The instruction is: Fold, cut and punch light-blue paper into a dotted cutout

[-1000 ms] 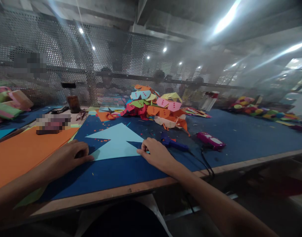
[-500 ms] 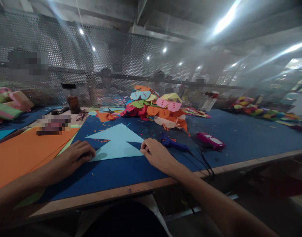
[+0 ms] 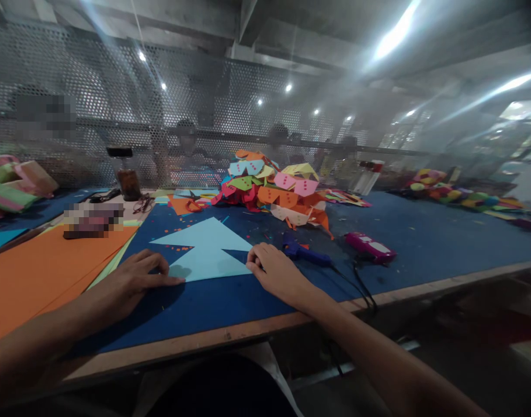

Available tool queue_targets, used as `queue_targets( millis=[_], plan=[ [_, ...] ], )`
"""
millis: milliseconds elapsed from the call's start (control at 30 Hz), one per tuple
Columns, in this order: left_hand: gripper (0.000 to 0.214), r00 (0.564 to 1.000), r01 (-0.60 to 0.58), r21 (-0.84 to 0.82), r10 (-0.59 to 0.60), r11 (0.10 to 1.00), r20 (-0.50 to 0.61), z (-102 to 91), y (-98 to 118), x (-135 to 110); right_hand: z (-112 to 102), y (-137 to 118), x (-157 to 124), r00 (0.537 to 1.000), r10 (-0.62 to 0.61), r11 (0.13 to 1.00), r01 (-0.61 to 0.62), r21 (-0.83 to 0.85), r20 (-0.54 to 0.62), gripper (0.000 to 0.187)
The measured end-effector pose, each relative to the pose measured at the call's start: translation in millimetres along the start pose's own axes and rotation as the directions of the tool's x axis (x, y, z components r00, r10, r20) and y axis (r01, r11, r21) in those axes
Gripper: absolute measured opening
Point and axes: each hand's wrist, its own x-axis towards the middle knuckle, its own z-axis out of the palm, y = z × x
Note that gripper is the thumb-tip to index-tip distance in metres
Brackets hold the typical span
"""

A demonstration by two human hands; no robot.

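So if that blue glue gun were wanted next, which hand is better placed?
Probably the right hand: it rests at the right edge of the light blue paper, close to the glue gun. The left hand is across at the paper's left corner.

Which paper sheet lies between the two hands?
The light-blue paper, notched on both sides, between the left hand and the right hand. The orange sheets and the brighter blue sheet lie farther left, outside that gap.
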Motion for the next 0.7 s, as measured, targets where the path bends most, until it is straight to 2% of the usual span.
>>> queue_targets(
  millis=[333,533,700],
  plan=[
    [0.048,0.996,-0.030,0.098,0.022,0.995,0.084,-4.3,23,4,-1,-2,0,1.000,0.007,1.000,-0.007,-0.004,0.014,0.007],
    [0.033,0.976,-0.039,0.239,-0.015,0.970,0.219,-8.4,45,21,0,0,1,1.000,0.003,1.000,-0.002,-0.019,0.010,0.006],
    [0.052,0.966,-0.119,0.403,0.012,0.908,0.258,-4.8,54,32,-3,-3,1,0.999,0.023,1.000,-0.023,-0.015,0.024,0.006]
  ],
)
